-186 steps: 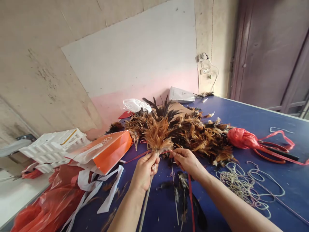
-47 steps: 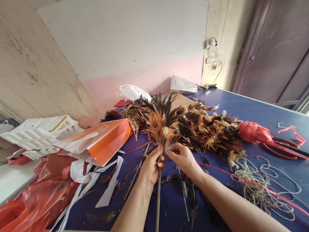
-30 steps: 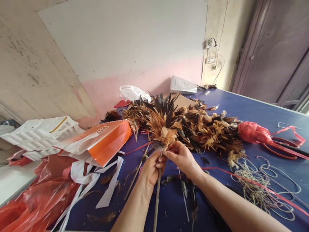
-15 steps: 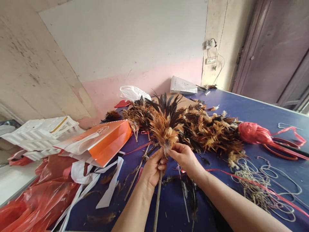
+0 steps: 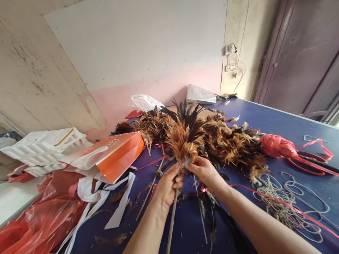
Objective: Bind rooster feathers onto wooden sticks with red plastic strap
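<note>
A feather duster [image 5: 182,141] with brown and black feathers stands upright in the middle of the view, fixed to a thin wooden stick [image 5: 172,220]. My left hand [image 5: 168,183] is closed around the stick just under the feathers. On the other side, my right hand [image 5: 205,173] pinches feathers at the base of the bunch, with a greyish tuft by its fingertips. A bit of red string shows at the binding between the hands. Fingers hide most of that join.
Heaps of loose feathers [image 5: 230,143] lie behind on the blue table [image 5: 280,118]. To the right are a red ribbon ball [image 5: 278,145] and tangled cord [image 5: 280,206]. An orange paper bag [image 5: 119,150], paper strips and red plastic [image 5: 50,208] crowd the left.
The feathers have shifted slightly right and turned a little, showing red string at the base. My right hand has moved slightly right; my left keeps its hold on the stick.
</note>
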Action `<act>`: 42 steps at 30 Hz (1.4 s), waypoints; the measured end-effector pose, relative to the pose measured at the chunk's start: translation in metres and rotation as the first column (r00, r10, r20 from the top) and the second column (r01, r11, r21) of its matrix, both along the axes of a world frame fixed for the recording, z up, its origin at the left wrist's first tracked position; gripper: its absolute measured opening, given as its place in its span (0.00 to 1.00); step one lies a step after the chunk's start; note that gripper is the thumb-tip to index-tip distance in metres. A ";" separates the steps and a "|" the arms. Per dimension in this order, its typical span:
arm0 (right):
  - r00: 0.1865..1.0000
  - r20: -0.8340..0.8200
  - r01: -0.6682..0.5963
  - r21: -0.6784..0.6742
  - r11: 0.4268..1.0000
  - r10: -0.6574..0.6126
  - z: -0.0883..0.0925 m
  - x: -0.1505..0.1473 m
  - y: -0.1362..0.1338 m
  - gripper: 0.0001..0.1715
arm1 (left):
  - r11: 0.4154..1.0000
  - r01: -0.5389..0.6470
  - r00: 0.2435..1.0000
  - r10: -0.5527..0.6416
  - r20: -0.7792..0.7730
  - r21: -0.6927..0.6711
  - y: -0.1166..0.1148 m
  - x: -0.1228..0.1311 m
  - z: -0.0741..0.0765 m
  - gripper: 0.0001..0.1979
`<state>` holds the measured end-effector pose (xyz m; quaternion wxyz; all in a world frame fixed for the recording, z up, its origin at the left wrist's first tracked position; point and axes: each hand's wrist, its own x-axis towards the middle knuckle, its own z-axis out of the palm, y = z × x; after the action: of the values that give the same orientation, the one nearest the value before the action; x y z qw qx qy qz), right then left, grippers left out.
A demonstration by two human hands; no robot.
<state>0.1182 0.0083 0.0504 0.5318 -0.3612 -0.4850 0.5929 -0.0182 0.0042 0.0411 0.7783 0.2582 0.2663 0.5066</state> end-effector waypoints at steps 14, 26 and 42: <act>0.998 0.057 0.035 0.080 0.996 -0.040 -0.005 0.003 0.003 0.16 | 0.980 -0.141 0.959 0.170 -0.228 0.138 -0.005 0.005 0.001 0.15; 0.997 0.083 -0.012 0.086 0.996 0.005 -0.011 0.000 0.005 0.14 | 0.966 -0.191 0.937 0.232 -0.262 0.173 -0.004 0.005 0.000 0.15; 0.958 0.192 0.169 0.217 0.961 -0.212 -0.013 -0.010 0.001 0.17 | 0.846 -0.224 0.723 0.478 -0.499 0.484 -0.013 0.011 -0.002 0.17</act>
<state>0.1082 0.0089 0.0370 0.5648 -0.4129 -0.5589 0.4450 -0.0070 -0.0092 0.0386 0.4713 0.4987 0.4379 0.5809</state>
